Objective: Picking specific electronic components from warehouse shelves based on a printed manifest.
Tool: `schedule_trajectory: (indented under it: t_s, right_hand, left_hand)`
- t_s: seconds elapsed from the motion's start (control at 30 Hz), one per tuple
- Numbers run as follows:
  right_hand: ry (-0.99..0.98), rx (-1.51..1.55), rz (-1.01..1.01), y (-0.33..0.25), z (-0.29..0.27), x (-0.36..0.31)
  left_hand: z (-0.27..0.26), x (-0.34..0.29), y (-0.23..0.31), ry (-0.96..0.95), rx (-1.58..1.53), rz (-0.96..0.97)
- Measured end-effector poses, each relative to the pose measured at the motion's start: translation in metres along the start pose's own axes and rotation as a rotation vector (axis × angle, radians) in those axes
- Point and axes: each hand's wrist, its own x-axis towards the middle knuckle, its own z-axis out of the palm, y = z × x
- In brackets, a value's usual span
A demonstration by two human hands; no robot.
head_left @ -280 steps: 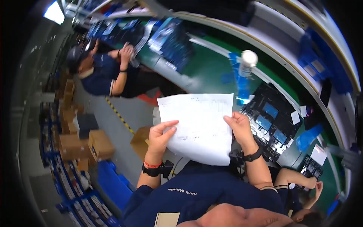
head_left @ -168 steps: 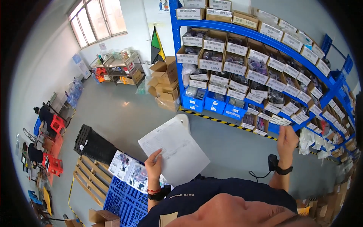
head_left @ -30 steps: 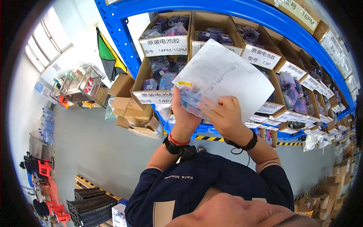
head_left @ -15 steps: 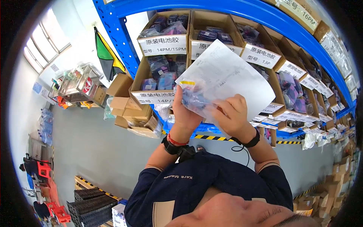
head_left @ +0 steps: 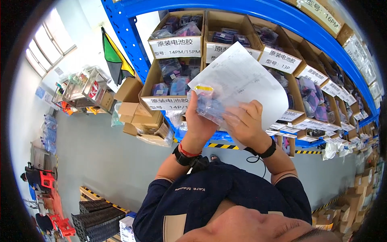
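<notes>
In front of my chest, my left hand (head_left: 200,126) is closed on a clear plastic bag (head_left: 210,108) with bluish contents and a yellow strip near its top. My left thumb presses on the bag's face. Behind the bag, a white paper sheet (head_left: 252,76) with faint print and some handwriting spreads up and to the right. My right hand (head_left: 249,126) has its fingers curled at the bag's right end, pinching the plastic over the sheet. Its fingertips are partly hidden, as are the left fingers behind the sheet.
Labelled cardboard bins (head_left: 175,47) of small bagged parts fill a blue metal shelf (head_left: 193,5) ahead and to the right. Opened cartons (head_left: 147,117) stand left of the shelf, near a metal cart (head_left: 84,90). Black stacked material (head_left: 96,220) lies behind at lower left.
The bag's top with its yellow strip has shifted slightly right and looks puffier. The paper sheet has turned a little, its right corner drawing inward. Both hands stay nearly in place.
</notes>
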Motion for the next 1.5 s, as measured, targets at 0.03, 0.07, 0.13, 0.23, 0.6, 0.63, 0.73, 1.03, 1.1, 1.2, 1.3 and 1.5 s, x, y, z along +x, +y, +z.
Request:
schedule_trajectory:
  t_s: [0.03,0.07,0.13,0.23,0.6,0.63,0.73,1.03,1.1,1.2,1.3,1.5]
  right_hand:
    - [-0.003,0.002,0.001,0.001,-0.002,0.003]
    - [-0.011,0.059,-0.016,0.003,-0.005,0.006]
    - [-0.020,0.117,-0.032,0.005,-0.010,0.008]
    - [-0.020,0.180,-0.011,0.009,-0.011,0.006]
    - [-0.215,0.054,-0.045,-0.001,-0.014,0.010]
    - [-0.215,0.041,-0.043,-0.003,-0.012,0.010]
    - [-0.202,0.030,-0.064,-0.003,-0.004,0.004]
    - [-0.036,-0.012,-0.066,-0.006,-0.006,0.000]
    - [-0.060,0.074,-0.048,-0.003,-0.013,0.004]
    - [-0.086,0.121,-0.044,0.001,-0.027,0.003]
    - [-0.040,0.291,0.103,0.007,-0.038,0.004]
    - [0.354,0.707,0.835,0.026,-0.047,-0.023]
  left_hand:
    - [-0.001,0.001,0.001,0.004,-0.002,0.000]
    - [-0.001,0.000,0.000,0.015,0.017,-0.003]
    - [0.001,-0.001,0.000,0.026,0.035,-0.005]
    - [0.006,-0.002,0.001,0.020,0.012,-0.056]
    - [0.007,-0.005,0.000,0.102,0.060,0.001]
    - [0.006,-0.007,0.001,0.092,0.058,-0.006]
    - [0.001,-0.008,0.002,0.083,0.085,0.033]
    - [0.011,-0.010,0.003,0.090,0.078,0.017]
    - [0.003,-0.007,0.004,0.083,0.067,-0.008]
    - [-0.010,0.000,0.008,0.036,0.032,-0.027]
    - [-0.007,0.003,0.012,0.010,-0.003,-0.044]
    - [0.007,0.014,0.019,0.078,0.017,-0.116]
